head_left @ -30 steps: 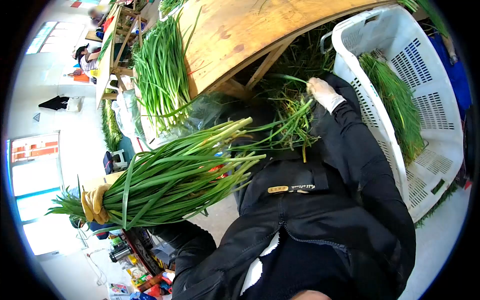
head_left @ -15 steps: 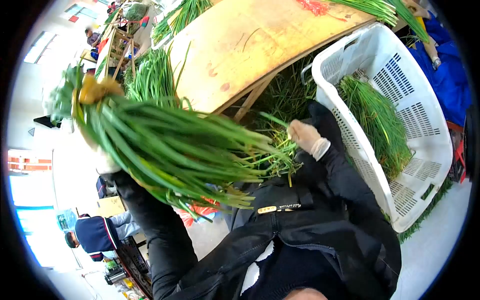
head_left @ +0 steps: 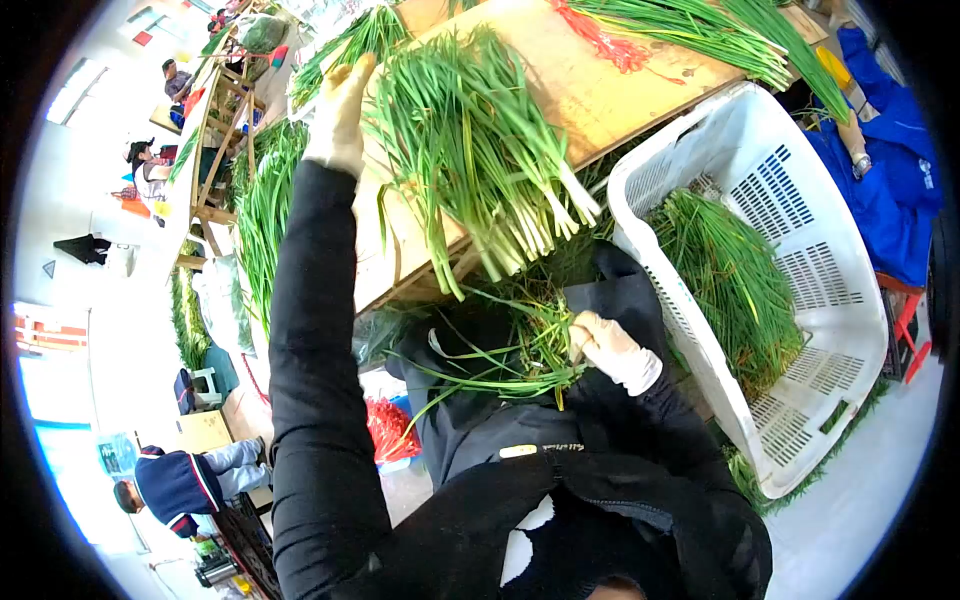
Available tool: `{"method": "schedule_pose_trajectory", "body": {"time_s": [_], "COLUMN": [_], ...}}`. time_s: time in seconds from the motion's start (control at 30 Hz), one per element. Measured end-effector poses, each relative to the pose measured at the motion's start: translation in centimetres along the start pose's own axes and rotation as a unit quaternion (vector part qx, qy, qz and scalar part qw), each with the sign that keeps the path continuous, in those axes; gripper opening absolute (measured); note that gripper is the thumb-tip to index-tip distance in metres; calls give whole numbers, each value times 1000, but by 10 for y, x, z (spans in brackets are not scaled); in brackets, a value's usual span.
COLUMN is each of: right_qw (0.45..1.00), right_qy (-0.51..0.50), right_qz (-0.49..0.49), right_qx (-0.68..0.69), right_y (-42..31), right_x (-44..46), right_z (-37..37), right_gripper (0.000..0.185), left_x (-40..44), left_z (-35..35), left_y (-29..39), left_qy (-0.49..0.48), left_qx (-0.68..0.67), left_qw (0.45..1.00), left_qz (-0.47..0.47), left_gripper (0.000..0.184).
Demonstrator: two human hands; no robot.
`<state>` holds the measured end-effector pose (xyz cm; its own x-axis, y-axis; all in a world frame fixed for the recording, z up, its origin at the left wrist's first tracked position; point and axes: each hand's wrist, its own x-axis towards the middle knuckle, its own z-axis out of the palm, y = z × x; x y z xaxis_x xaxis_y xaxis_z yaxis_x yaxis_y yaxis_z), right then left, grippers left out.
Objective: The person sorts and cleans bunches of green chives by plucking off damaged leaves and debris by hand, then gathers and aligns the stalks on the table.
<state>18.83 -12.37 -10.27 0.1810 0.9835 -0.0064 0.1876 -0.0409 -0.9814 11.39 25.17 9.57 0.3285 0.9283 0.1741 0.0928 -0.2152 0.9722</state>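
A thick bunch of green chives (head_left: pixel 470 140) lies on the wooden table, its pale stem ends over the near edge, towards me. Just left of the bunch, my left hand (head_left: pixel 342 115), in a whitish glove with yellowed fingers, is open and holds nothing. In front of my lap, my gloved right hand (head_left: pixel 612 350) is closed on loose chive leaves (head_left: pixel 530 375), which trail out to the left. More tangled trimmings lie behind them, below the table edge.
A white perforated basket (head_left: pixel 670 270) with chives (head_left: pixel 730 290) in it stands at my right. Red plastic ties (head_left: pixel 605 38) and further bunches (head_left: pixel 690 35) lie on the wooden table (head_left: pixel 400 240). A person's watch-wearing arm (head_left: pixel 856 140) shows beyond the basket.
The chive bunch went from my left hand onto the table, and that hand let go. My right hand stays near my lap with the loose leaves.
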Motion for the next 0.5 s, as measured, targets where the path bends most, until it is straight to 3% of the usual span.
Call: {"method": "schedule_pose_trajectory", "body": {"time_s": [0.03,0.07,0.1,0.17,0.23,0.3,0.37,0.43,0.5], "right_qw": [997,984,961,930,906,848,805,796,792], "right_qy": [-21,-22,-24,-2,-14,13,26,1,-23], "right_qz": [58,92,129,164,142,160,181,168,159], "right_qx": [52,150,244,328,398,505,565,582,588], "right_y": [-6,-8,-10,-26,-13,-17,-21,-17,-21], "right_x": [1,4,6,11,21,23,20,17,12], "right_z": [-6,-10,-13,-18,-11,5,25,45,60], "right_gripper": [9,10,11,21,27,31,29,29,28], "left_x": [-34,-80,-119,-172,-244,-306,-349,-369,-368], "left_z": [-8,-14,-38,-73,-74,-65,-50,-34,-21], "left_y": [15,30,35,42,8,-23,-57,-103,-113], "left_qy": [-128,-205,-344,-657,-720,-689,-520,-342,-211], "left_qx": [-32,-110,-42,-20,-93,35,-126,-273,-427], "left_qw": [991,972,938,738,576,651,741,813,783], "left_qz": [34,-27,2,-152,-377,-317,-406,-383,-398], "left_gripper": [37,33,32,43,54,58,65,57,57]}}
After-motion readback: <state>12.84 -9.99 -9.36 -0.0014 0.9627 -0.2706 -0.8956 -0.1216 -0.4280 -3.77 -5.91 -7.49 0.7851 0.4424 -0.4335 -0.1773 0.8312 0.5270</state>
